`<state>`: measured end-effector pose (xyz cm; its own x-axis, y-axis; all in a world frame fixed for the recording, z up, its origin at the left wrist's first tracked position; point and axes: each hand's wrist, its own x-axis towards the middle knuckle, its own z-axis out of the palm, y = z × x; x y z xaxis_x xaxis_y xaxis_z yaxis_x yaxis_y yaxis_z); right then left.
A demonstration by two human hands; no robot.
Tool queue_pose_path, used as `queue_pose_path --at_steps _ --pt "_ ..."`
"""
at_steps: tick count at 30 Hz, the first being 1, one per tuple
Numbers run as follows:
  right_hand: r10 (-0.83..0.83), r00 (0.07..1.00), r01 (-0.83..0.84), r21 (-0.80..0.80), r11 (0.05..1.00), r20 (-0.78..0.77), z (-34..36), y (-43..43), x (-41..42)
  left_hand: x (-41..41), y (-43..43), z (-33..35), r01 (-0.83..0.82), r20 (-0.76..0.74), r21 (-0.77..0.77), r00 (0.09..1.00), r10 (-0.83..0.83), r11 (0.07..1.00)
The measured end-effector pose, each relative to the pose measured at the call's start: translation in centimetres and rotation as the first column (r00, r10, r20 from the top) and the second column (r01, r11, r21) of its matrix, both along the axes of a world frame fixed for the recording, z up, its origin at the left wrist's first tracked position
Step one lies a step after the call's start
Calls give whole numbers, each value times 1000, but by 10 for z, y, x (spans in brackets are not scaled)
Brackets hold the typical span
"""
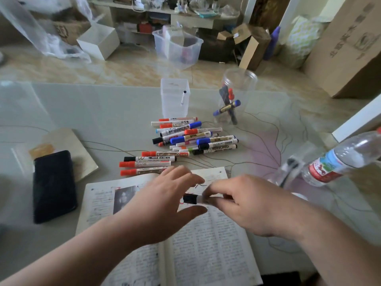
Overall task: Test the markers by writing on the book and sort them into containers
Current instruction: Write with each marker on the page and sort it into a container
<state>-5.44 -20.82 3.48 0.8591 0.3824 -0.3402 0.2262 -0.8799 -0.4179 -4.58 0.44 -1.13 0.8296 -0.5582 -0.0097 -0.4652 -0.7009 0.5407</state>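
Now the right hand [247,203] pinches the marker [199,200] over the book [206,254]. The left hand [162,203], spread and empty, hovers by the cap [189,199]. Best to pull it straight, I'd say.

Bare left hand [165,200], bare right hand [244,204], both forearms [82,251] uncovered throughout.

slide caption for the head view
Right hand pinches a black-capped marker over the book, left hand open beside it; marker pile, square tub and round jar beyond.
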Motion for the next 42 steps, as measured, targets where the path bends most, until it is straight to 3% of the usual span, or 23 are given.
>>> queue_pose_path --at_steps 3,5,7,9,14,20,24,27,29,32,34,37,38,42 --pt "-133 991 135 212 968 -24 -9 -5 0 -6 -10 -7 41 -96 -8 994 -42 999" --pt "-218 972 236 382 894 -91 -10 -8 2 -9 -13 -12 -1 -153 -24 988 -3 1000" --pt "-223 930 361 598 716 -294 -10 -13 4 -11 -14 -15 -44 -219 -102 976 21 994" --pt "-163 891 439 709 551 -424 -13 -16 5 -13 -15 -14 -87 -305 -240 952 10 967" --pt "-185 905 421 745 517 -383 -36 -12 4 -11 -16 -17 -141 -352 -330 936 17 933" --pt "-139 874 482 802 353 -465 -52 -4 -3 -10 -19 -18 -205 -384 -308 920 75 929" --pt "-233 880 474 784 401 -413 -52 -8 3 -5 -14 -18 -246 -514 -297 855 63 923" --pt "-462 801 547 781 303 -381 -59 -17 16 0 -9 -19 -315 -547 -180 820 172 932" --pt "-582 746 557 783 276 -325 -69 -24 24 4 -9 -24 -373 -495 -51 815 301 926" --pt "-577 732 574 784 235 -363 -82 -24 30 6 -8 -33 -346 -363 132 855 370 929" --pt "-533 759 582 755 302 -373 -88 -23 30 7 -6 -36 -340 -332 170 864 378 925" --pt "-550 819 518 629 580 -167 -97 -24 29 10 -3 -35 -346 -294 159 877 379 924" --pt "-555 824 504 597 624 -116 -99 -25 29 12 -1 -37 -357 -278 149 880 385 922" --pt "-563 804 546 610 574 -190 -100 -23 30 17 4 -38 -402 -188 149 885 425 903"
